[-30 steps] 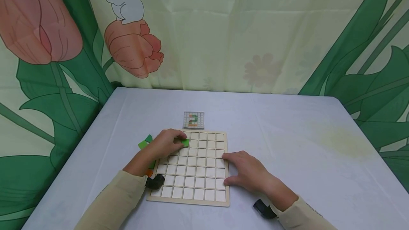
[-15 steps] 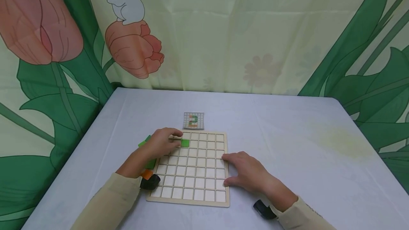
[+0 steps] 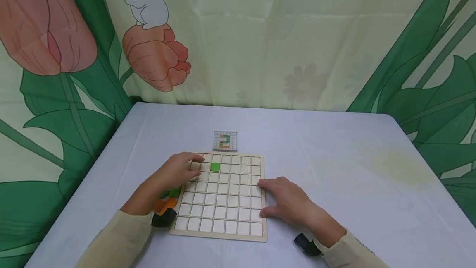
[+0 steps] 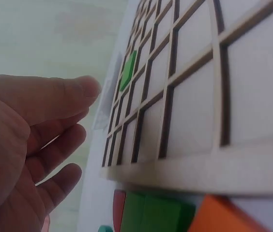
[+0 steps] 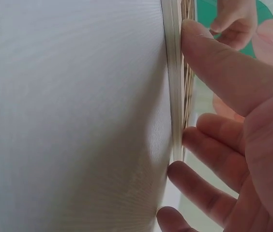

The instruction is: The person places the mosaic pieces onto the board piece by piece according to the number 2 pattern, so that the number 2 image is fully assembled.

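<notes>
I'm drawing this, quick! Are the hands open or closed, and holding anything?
Left hand: open, holding nothing, at the left side of the board.
Right hand: open, touching the board's right edge.

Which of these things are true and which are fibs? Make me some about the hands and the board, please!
1. A green square sits in one cell of the wooden board. True.
2. The left hand is pinching an orange piece. False: the left hand holds nothing; its thumb and fingertips are apart.
3. The right hand touches the right edge of the wooden board. True.
4. The little card with the number 2 lies under the right hand. False: the little card lies just past the far edge of the wooden board.
5. Orange pieces lie on the left side of the wooden board. True.
</notes>
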